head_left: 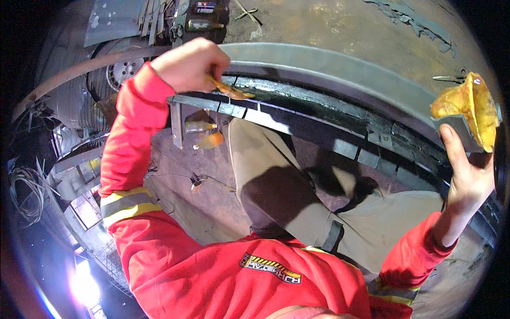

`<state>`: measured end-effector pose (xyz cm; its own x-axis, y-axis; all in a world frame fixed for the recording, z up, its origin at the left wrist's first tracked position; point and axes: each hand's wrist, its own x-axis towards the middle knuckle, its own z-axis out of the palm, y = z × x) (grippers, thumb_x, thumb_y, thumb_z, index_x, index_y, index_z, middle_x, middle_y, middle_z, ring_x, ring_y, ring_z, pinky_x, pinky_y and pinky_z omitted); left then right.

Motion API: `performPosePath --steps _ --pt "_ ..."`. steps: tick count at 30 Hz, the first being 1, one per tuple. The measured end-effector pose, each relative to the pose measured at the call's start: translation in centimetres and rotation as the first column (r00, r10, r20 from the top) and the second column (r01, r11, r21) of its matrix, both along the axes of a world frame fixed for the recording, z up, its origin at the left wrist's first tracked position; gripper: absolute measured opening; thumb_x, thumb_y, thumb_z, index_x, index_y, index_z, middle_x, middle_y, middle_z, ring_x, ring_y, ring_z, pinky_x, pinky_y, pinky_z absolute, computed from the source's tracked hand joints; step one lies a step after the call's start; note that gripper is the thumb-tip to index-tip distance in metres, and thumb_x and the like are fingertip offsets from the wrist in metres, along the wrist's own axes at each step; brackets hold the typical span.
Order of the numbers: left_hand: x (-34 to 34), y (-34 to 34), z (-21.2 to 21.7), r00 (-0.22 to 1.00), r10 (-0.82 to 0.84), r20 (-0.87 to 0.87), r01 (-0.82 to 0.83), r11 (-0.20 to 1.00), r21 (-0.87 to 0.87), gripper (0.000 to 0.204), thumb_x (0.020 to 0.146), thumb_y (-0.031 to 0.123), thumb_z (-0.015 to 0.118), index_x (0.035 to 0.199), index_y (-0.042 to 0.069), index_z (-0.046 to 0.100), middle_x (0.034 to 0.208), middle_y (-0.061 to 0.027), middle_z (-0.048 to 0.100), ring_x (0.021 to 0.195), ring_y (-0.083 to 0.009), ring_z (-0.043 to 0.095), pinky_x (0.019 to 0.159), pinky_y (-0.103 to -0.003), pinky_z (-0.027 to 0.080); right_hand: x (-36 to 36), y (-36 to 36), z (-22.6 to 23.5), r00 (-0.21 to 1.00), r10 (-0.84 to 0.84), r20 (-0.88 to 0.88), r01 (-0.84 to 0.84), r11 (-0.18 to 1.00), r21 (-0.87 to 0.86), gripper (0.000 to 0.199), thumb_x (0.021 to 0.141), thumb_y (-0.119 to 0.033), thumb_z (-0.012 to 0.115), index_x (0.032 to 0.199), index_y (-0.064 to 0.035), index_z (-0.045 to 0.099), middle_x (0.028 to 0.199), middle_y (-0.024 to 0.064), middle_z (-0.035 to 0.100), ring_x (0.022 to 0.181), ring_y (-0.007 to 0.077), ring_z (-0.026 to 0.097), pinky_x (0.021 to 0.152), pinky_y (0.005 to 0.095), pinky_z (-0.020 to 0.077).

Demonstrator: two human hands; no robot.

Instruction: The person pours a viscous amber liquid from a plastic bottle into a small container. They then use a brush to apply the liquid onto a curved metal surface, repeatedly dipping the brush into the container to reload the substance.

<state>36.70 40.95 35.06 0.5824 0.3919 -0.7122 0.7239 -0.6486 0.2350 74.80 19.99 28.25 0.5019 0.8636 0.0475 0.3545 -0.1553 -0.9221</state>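
Observation:
My left hand (pixel 194 66) is closed around the end of a thin, flat piece smeared yellow-brown (pixel 231 89), which points to the right over the inner edge of a long grey metal beam (pixel 319 61). Out at the far right, my right hand (pixel 467 173) grips a dark grey flat-sided holder (pixel 457 130). A lumpy, glossy yellow mass (pixel 470 109) rises from that holder; whether it is a paste or a folded sheet I cannot tell. Pliers-like dark tool (pixel 450 78) lies just beyond it.
Two bottles, one clear (pixel 199 126) and one orange (pixel 209 141), lie near the beam's inner side. A wheel (pixel 125 69) is at the upper left, above a wire coil (pixel 26 194). A bright light (pixel 85 287) glares at lower left. My legs (pixel 287 186) are bent beneath the beam.

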Motion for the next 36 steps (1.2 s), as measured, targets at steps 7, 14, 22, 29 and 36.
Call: performPosePath --steps 7,14,22,29,36 --pt "2.8 -1.0 -1.4 0.978 -0.185 0.092 0.180 0.982 0.058 0.018 0.062 0.009 0.074 0.072 0.000 0.062 0.065 -0.0125 0.060 0.062 -0.0250 0.061 0.059 -0.036 0.047 0.2 0.1 0.5 0.995 0.102 0.004 -0.102 0.995 0.007 0.054 0.073 -0.001 0.084 0.122 0.0008 0.063 0.116 0.0067 0.066 0.106 0.0154 0.061 0.098 0.0309 0.0434" --pt "5.0 -0.7 -2.6 0.952 0.243 0.189 -0.184 0.942 -0.281 0.022 0.077 0.015 0.078 0.076 0.001 0.061 0.064 -0.0011 0.058 0.063 -0.0087 0.053 0.058 -0.028 0.042 0.3 -0.1 1.4 0.992 0.116 -0.042 -0.115 0.993 0.033 0.053 0.072 -0.001 0.084 0.120 0.0013 0.064 0.114 0.0058 0.067 0.103 0.0146 0.062 0.098 0.0304 0.0430" --pt "3.7 1.9 -2.2 0.992 0.075 -0.099 -0.082 0.994 -0.074 0.023 0.069 0.012 0.077 0.070 0.002 0.056 0.065 -0.0045 0.059 0.064 -0.0131 0.056 0.058 -0.035 0.045 0.2 -0.5 2.7 0.978 0.181 -0.108 -0.166 0.977 0.135 0.050 0.071 0.003 0.082 0.119 0.0031 0.065 0.108 0.0093 0.070 0.099 0.0153 0.064 0.093 0.0292 0.0474" --pt "16.2 -1.5 -6.1 0.976 -0.028 0.214 0.098 0.940 -0.326 0.023 0.076 0.014 0.075 0.075 0.002 0.055 0.060 -0.0042 0.053 0.059 -0.0108 0.049 0.054 -0.031 0.039 1.6 -0.6 3.3 0.974 0.203 -0.103 -0.190 0.974 0.127 0.054 0.067 0.004 0.084 0.118 0.0054 0.064 0.108 0.0110 0.070 0.097 0.0172 0.066 0.091 0.0295 0.0491" --pt "14.8 -1.2 -7.7 0.987 -0.098 0.129 0.135 0.937 -0.324 0.019 0.076 0.011 0.074 0.077 0.002 0.057 0.060 -0.0037 0.054 0.059 -0.0092 0.049 0.053 -0.030 0.039 1.6 -0.7 2.5 0.988 0.098 -0.115 -0.077 0.981 0.177 0.053 0.065 0.003 0.085 0.115 0.0065 0.065 0.107 0.0120 0.070 0.096 0.0173 0.067 0.091 0.0300 0.0491"
